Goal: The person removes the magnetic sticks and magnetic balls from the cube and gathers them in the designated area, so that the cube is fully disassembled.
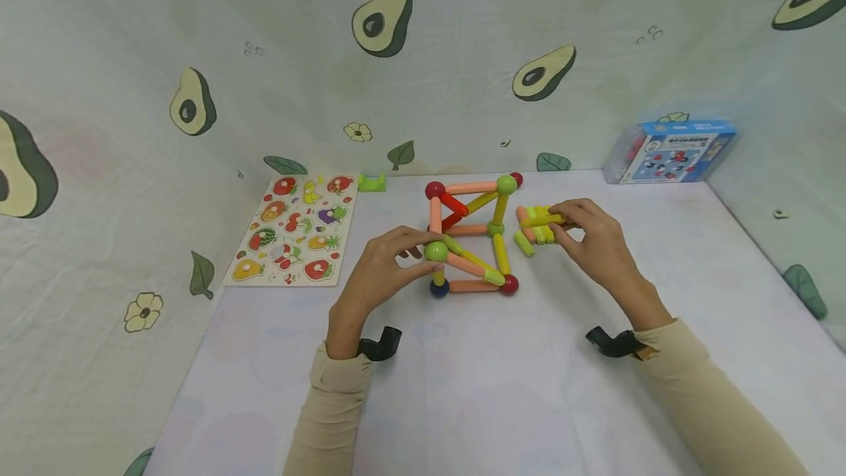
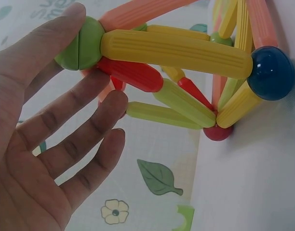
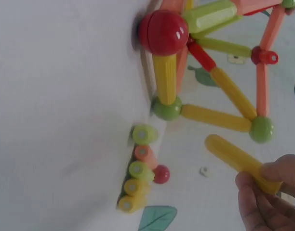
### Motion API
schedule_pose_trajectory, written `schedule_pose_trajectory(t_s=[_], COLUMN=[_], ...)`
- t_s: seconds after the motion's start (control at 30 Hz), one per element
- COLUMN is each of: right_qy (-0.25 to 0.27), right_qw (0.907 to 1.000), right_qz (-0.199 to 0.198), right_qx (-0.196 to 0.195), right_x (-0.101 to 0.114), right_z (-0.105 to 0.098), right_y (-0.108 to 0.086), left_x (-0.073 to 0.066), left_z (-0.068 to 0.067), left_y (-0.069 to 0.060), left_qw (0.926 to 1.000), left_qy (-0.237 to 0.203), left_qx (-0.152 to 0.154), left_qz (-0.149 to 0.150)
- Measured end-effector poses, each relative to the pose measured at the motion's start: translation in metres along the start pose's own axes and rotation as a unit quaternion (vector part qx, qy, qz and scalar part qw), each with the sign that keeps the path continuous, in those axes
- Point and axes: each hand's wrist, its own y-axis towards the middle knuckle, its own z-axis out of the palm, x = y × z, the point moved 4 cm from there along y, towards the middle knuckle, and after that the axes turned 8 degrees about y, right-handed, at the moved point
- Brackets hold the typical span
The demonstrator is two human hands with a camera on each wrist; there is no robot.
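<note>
A frame of magnetic sticks and balls stands on the table, with a blue ball (image 1: 439, 289) and a red ball (image 1: 509, 284) at its near base. My left hand (image 1: 378, 272) pinches the green ball (image 2: 85, 45) at its near upper left corner, the other fingers spread below. From this ball a yellow stick (image 2: 176, 52) runs down to the blue ball. Away from the frame, on its right, my right hand (image 1: 598, 244) holds a loose yellow magnetic stick (image 3: 244, 163) between thumb and fingers. Beneath that stick lies a row of loose sticks (image 3: 138, 169), partly covered in the head view.
Left of the frame lies a fruit picture board (image 1: 291, 237), with a small green piece (image 1: 372, 183) by its far corner. A blue toy box (image 1: 677, 153) stands at the back right. Avocado-print cloth (image 1: 449, 94) hangs behind the table.
</note>
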Motion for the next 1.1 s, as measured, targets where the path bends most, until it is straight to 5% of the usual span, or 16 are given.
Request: schedule_pose_trajectory(t_s=[0.4, 0.73, 1.1], right_qy=[-0.038, -0.049, -0.019], right_qw=[0.9940, 0.9872, 0.9770], right_qz=[0.085, 0.152, 0.195], right_qx=[-0.058, 0.012, 0.085], right_x=[-0.048, -0.076, -0.079], right_z=[-0.009, 0.004, 0.017], right_y=[0.002, -0.001, -0.006], left_x=[0.000, 0.000, 0.000], left_z=[0.000, 0.002, 0.001], left_y=[0.001, -0.001, 0.000], left_qw=[0.9999, 0.9999, 0.9998], left_qy=[0.011, 0.010, 0.020], left_qx=[-0.002, 0.005, 0.002], left_qz=[0.000, -0.006, -0.003])
